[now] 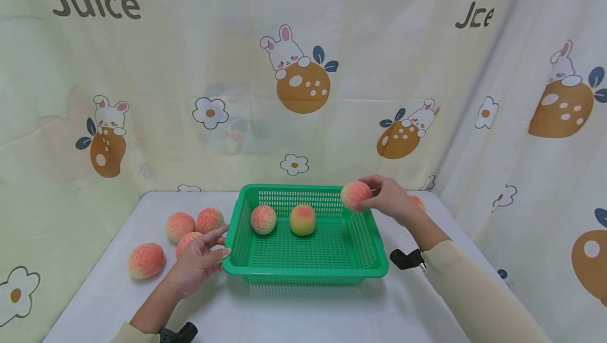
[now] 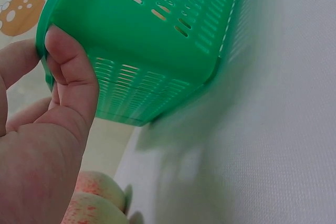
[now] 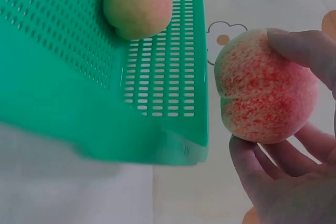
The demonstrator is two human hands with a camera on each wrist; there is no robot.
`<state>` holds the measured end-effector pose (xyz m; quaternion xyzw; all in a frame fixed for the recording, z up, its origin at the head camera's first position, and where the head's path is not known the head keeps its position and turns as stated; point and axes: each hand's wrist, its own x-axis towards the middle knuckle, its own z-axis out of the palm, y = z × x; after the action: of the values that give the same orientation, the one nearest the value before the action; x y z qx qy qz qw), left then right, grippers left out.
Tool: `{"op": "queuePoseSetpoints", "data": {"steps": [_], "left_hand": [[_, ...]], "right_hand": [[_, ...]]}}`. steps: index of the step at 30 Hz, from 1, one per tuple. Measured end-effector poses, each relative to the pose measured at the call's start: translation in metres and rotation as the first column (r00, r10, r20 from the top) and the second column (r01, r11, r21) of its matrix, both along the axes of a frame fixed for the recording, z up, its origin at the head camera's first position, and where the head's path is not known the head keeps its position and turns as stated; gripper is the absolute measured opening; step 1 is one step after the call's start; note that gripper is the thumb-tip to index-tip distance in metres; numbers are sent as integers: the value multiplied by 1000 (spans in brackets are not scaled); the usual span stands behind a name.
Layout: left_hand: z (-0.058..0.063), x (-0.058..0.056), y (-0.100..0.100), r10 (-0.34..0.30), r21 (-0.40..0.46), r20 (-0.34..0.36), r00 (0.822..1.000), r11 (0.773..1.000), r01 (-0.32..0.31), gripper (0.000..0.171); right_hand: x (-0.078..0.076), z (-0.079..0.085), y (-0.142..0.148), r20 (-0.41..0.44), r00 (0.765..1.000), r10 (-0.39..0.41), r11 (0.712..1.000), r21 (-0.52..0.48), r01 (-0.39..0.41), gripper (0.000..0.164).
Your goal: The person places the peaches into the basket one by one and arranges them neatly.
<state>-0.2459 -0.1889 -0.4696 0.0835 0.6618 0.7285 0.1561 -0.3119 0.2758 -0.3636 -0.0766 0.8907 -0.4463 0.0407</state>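
Curtain lettering [image 1: 95,7], head view only; left grip [image 1: 198,261] pinches basket [image 1: 305,271], right grip [image 1: 392,199] peach [image 1: 354,196].

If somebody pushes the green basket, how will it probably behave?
The green basket should stay fairly stiff, as its walls stand straight. It looks light for its size, with thin, perforated sides. The round peaches inside may roll if it tilts.

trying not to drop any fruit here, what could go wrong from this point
The held peach in the right hand could slip and fall outside the green basket close by. The left hand grips that basket, so a tug might roll the two peaches inside. That hand could also nudge the nearest outside peach.
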Motion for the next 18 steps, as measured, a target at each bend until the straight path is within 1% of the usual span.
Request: {"op": "queuePoseSetpoints", "data": {"steps": [9, 14, 18], "left_hand": [[0, 0, 0, -4, 11, 1, 1000, 1000, 4, 75], [-2, -1, 0, -9, 24, -3, 1000, 1000, 9, 75], [-2, -1, 0, -7, 27, -3, 1000, 1000, 7, 75]], "right_hand": [[-14, -7, -7, 36, 999, -11, 1000, -5, 11, 73], [-20, -12, -11, 39, 999, -16, 1000, -3, 16, 68], [-23, -15, -13, 30, 1000, 0, 1000, 12, -1, 65]]}}
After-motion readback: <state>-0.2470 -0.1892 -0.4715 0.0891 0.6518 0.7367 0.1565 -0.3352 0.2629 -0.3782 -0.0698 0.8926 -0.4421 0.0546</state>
